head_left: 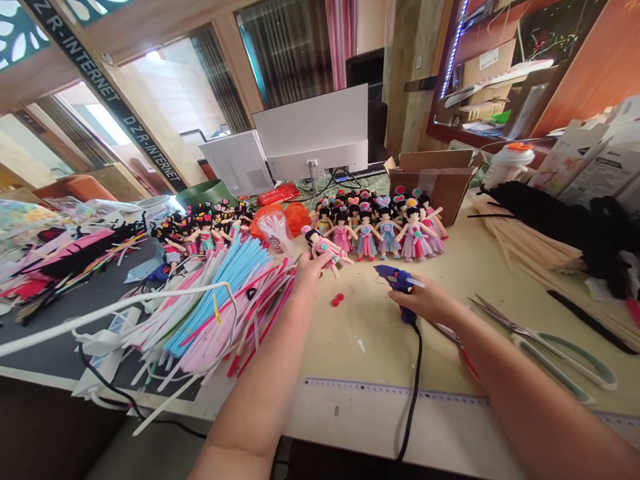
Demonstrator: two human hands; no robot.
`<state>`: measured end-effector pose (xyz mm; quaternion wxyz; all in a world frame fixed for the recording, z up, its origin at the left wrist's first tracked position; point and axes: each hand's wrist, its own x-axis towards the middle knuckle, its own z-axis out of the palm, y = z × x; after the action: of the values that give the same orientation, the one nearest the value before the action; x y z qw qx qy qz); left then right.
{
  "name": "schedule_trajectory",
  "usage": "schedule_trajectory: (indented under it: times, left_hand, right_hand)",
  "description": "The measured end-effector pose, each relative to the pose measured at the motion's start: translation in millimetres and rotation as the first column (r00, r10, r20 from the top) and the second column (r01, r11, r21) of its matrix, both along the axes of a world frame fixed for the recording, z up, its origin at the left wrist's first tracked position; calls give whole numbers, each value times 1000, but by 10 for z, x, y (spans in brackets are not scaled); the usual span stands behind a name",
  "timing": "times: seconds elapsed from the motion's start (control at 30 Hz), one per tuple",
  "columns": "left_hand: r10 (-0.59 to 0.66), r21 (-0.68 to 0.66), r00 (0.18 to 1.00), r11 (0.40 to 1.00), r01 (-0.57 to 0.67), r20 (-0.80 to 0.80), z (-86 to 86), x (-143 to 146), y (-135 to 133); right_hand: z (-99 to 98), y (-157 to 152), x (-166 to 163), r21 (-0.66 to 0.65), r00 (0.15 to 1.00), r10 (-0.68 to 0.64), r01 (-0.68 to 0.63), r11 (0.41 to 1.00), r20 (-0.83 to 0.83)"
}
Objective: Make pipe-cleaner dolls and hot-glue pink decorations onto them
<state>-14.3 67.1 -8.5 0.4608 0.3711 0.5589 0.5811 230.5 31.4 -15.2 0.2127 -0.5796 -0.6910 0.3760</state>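
Observation:
My left hand (311, 267) is closed on a small pipe-cleaner doll (325, 250) with black hair and a pink dress, tilted above the table. In my right hand (425, 297) is a blue glue gun (395, 277), its nozzle pointing left toward the doll. A black cord (415, 387) runs from the gun's handle down over the table's front edge. Two small red round pieces (337, 300) lie on the table between my hands. Rows of similar finished dolls (365, 230) stand just behind them.
Bundles of coloured pipe cleaners (220, 300) lie at the left, with a white cable (125, 310) crossing them. Large scissors (545, 340) rest at the right beside beige pipe cleaners (535, 233). A cardboard box (440, 180) and a monitor (315, 133) stand behind.

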Motion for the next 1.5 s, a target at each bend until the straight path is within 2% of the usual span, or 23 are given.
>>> schedule_trajectory:
  times: [0.1, 0.17, 0.33, 0.57, 0.7, 0.8, 0.93, 1.3, 1.5]
  left_hand:
    - [-45, -12, 991, 999, 47, 125, -5, -17, -104]
    - [-59, -4, 982, 998, 61, 177, -2, -13, -158]
    - [-116, 69, 913, 993, 96, 391, 15, -24, -232]
    - [-113, 112, 837, 992, 62, 535, 63, -27, -279]
    - [-97, 85, 791, 995, 57, 604, -1, -19, -261]
    - [-111, 65, 791, 994, 90, 602, -77, -32, -246]
    - [-143, 63, 818, 989, 131, 557, -128, -25, -264]
    - [-147, 125, 895, 987, 103, 421, -52, 41, -313]
    - [-138, 156, 903, 984, 80, 407, -60, 45, -307]
  right_hand:
    - [-27, 0, -25, -21, 996, -48, 46, 999, -71]
    - [-25, -14, -42, -80, 980, -71, 56, 995, -187]
    - [43, -73, -45, -199, 891, -152, 71, 978, -429]
    - [182, -127, -84, -186, 836, -107, 6, 983, -538]
    - [207, -160, -142, -147, 824, -81, -3, 989, -561]
    - [164, -174, -161, -134, 808, -97, 22, 991, -581]
    - [136, -189, -134, -144, 842, -111, 40, 989, -527]
    - [204, -234, -163, -141, 880, -150, 96, 985, -451]
    - [184, -242, -183, -109, 895, -129, 90, 990, -427]
